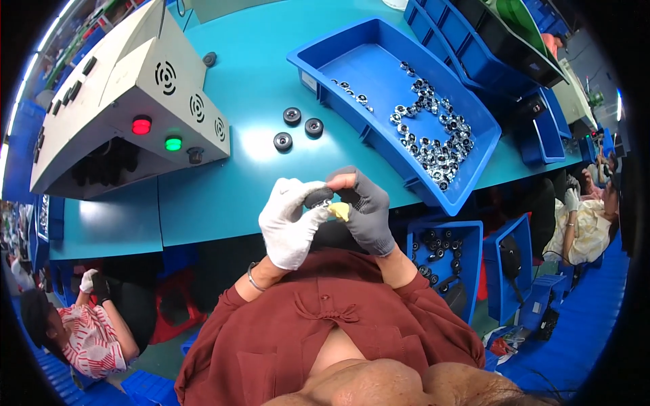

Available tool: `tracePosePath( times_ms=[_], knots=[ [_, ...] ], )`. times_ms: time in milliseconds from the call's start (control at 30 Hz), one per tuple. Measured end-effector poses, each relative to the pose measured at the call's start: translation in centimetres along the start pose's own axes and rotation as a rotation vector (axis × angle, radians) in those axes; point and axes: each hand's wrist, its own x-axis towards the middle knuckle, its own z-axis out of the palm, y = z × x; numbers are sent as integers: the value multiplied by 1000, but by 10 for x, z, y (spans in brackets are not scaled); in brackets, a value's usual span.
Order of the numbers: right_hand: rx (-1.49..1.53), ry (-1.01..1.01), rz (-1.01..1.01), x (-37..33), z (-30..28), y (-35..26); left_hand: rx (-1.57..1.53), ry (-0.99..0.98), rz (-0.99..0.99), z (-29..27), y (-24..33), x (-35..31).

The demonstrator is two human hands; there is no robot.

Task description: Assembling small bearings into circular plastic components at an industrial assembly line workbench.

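Observation:
In front of my chest, my left hand (pixel 290 220) in a white glove pinches a small black wheel (pixel 318 197) between thumb and fingers. A bit of shiny silver shows at the wheel's lower edge. My right hand (pixel 369 211), in a grey glove with a bare index fingertip, closes on the wheel from the other side. Something yellow (pixel 339 212) sits at the right thumb tip; whether it covers the thumb or is held, I cannot tell. Beyond my hands, three black wheels (pixel 292 116) with silver-and-black centres lie on the teal table (pixel 237 196).
A big blue tray (pixel 379 128) with many chrome hubs (pixel 433 145) stands far right. At left is a white machine (pixel 135 101) with red and green lamps. A lower blue bin (pixel 440 230) holds black wheels. Co-workers sit at left (pixel 88 331) and right (pixel 582 223).

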Motion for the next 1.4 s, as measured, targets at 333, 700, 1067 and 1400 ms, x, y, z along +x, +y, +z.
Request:
tracePosePath(
  times_ms=[333, 700, 1067, 1400],
  knots=[
    [-212, 188, -38, 40, 31, 6, 154, 327, 124, 5, -22, 37],
    [-522, 79, -25, 28, 7, 4, 129, 59, -189, -12, -38, 31],
    [-523, 140, -33, 4, 11, 24, 51, 127, -307, -12, -49, 17],
    [-178, 129, 281, 3, 6, 14, -300, 141, -474, -15, -52, 9]
  ],
)
